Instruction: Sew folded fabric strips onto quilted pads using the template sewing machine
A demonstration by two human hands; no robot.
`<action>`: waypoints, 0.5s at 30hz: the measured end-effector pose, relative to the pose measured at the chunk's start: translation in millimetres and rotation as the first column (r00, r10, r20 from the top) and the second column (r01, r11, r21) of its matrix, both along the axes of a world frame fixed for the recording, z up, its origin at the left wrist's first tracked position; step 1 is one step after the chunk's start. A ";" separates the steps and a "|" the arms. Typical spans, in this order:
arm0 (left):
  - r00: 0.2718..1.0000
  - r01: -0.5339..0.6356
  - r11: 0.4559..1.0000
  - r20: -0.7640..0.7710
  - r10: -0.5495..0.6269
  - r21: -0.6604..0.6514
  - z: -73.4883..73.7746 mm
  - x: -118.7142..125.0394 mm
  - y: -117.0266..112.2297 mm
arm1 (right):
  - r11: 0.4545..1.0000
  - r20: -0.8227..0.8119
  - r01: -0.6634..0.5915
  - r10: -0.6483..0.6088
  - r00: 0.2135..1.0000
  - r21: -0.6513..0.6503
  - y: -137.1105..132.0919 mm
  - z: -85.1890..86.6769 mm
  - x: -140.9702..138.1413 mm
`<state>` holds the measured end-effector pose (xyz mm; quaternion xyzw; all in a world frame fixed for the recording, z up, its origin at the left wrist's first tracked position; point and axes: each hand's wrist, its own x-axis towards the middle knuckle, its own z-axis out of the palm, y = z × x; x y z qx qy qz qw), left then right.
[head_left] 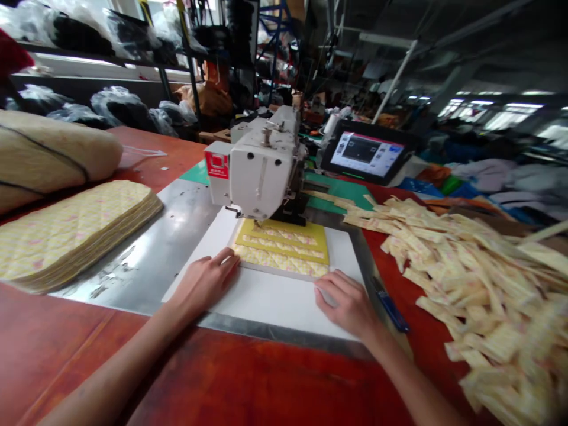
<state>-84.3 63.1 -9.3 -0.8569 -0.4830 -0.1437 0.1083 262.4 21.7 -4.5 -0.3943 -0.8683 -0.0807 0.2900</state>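
A piece of quilted, pale yellow fabric with pink marks [284,261] lies under the sewing machine head [261,171]. Over it sits a yellow slotted template [322,236], with fabric showing through its slots. Both rest on a white sheet [275,302]. My left hand [208,275] touches the fabric's left edge with bent fingertips, gripping nothing that I can see. At the near right corner, my right hand [346,299] lies on the white sheet, thumb and fingers apart. The needle area is partly hidden by the machine head.
A stack of quilted panels [80,228] and a tied fabric roll [48,154] lie at left. Cut fabric strips [488,296] are heaped at right, near a blue-handled tool [393,310]. A control screen [366,152] stands behind the machine's right side.
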 end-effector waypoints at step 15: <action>0.960 0.072 0.997 0.271 -0.075 0.022 -15.2 -8.0 9.3 | 0.129 0.233 0.984 -0.960 0.155 -0.119 75.7 117.4 133.3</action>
